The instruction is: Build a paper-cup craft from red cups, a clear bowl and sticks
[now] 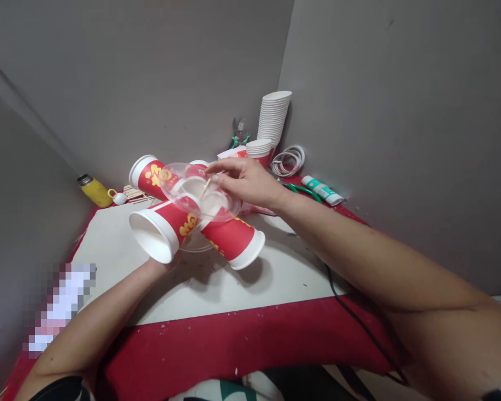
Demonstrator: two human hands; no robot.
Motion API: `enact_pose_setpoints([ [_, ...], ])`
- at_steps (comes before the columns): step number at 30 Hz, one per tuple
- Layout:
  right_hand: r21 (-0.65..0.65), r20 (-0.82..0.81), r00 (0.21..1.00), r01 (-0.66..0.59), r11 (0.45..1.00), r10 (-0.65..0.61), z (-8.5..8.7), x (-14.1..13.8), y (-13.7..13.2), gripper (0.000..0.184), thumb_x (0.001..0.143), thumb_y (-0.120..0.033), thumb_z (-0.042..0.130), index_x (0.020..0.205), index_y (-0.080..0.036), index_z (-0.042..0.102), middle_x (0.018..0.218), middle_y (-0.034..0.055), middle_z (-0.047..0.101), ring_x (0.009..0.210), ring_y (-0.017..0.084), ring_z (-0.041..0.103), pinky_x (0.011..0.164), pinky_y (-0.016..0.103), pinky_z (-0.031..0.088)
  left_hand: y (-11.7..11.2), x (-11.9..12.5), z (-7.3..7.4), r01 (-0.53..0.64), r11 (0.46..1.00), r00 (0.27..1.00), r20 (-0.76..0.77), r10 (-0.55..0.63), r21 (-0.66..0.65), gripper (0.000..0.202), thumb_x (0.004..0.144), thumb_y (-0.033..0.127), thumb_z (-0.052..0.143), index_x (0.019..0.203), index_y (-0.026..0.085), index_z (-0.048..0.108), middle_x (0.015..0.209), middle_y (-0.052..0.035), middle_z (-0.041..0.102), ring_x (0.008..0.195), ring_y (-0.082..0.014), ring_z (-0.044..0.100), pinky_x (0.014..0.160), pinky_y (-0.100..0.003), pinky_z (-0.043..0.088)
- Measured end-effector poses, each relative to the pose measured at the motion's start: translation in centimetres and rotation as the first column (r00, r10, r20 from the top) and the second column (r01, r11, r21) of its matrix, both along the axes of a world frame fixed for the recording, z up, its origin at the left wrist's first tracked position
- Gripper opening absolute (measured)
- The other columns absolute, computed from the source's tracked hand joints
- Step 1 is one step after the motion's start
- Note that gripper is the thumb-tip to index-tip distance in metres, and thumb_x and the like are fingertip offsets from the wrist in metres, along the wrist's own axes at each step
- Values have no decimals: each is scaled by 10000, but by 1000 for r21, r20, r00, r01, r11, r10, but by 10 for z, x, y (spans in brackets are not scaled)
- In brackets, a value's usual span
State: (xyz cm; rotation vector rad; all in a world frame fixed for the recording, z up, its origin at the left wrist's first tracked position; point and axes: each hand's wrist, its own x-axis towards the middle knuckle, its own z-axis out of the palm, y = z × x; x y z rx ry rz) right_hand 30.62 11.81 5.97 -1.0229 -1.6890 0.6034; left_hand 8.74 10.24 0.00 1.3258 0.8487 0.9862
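Several red paper cups with yellow lettering are laid out like spokes, such as the near left cup (179, 220) and the near right cup (236, 239). A clear plastic disc (173, 192) lies over their inner ends, and the edge of another clear disc (198, 249) shows below. A short wooden stick (205, 189) stands tilted at the middle. The thumb and fingertips of my right hand (246, 179) are pinched together at the stick's upper end. Beneath the cups reaches my left hand (165, 267); its fingers are hidden behind the near left cup.
At the back stand a tall stack of paper cups (273, 120), a shorter stack (259, 147) and green-handled pliers (239, 136). Coiled white cable (290, 161) and a green-white packet (323, 190) lie right. A yellow bottle (95, 190) and wooden sticks (137, 193) are left.
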Motion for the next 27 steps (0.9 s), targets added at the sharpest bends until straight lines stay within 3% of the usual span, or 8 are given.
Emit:
enact_pose_setpoints([
  [4, -16, -34, 998, 56, 998, -57, -2, 3, 3, 202, 822, -187, 631, 961, -160, 774, 976, 52, 767, 916, 193, 685, 862, 333, 525, -3, -7, -2, -108, 988, 993, -37, 113, 110, 189, 777, 346, 715, 758, 237, 562, 628, -25, 559, 690, -201, 592, 527, -292, 473],
  [8, -74, -86, 994, 63, 995, -70, -2, 3, 5, 200, 824, -186, 636, 958, -167, 784, 961, 49, 769, 914, 195, 679, 836, 326, 527, -5, -17, -7, -71, 977, 963, -240, 120, 203, 297, 809, 350, 650, 594, 220, 492, 485, 8, 463, 448, -115, 422, 411, -251, 341],
  [13, -133, -129, 989, 54, 990, -71, -5, 5, 5, 198, 810, -158, 632, 928, -182, 789, 930, 26, 768, 887, 176, 677, 833, 302, 523, -9, -11, 4, -41, 985, 958, -273, 87, 168, 223, 774, 354, 621, 627, 210, 536, 464, 29, 432, 410, -98, 398, 402, -246, 325],
  [18, -204, -188, 981, 10, 979, -49, -12, 6, 8, 226, 791, -146, 619, 936, -196, 785, 968, 25, 769, 918, 183, 685, 822, 296, 531, -11, -5, 11, -98, 991, 978, -177, 113, 92, 290, 679, 257, 648, 563, 214, 385, 460, 70, 331, 416, -50, 276, 406, -213, 227],
  [23, -285, -169, 984, 11, 959, -61, -15, 0, 6, 220, 792, -148, 608, 925, -177, 780, 970, 29, 764, 913, 168, 684, 867, 297, 529, -13, -7, 11, -113, 985, 980, -149, 133, 131, 226, 696, 212, 610, 570, 206, 421, 464, 63, 384, 411, -49, 297, 405, -214, 234],
  [27, -248, -131, 991, 5, 969, -39, -17, -1, 6, 211, 796, -163, 602, 890, -191, 788, 971, 27, 765, 920, 170, 688, 898, 316, 534, -19, -6, 22, -71, 982, 979, -179, 102, 174, 229, 759, 214, 594, 555, 187, 494, 458, 35, 475, 390, -51, 348, 397, -209, 260],
])
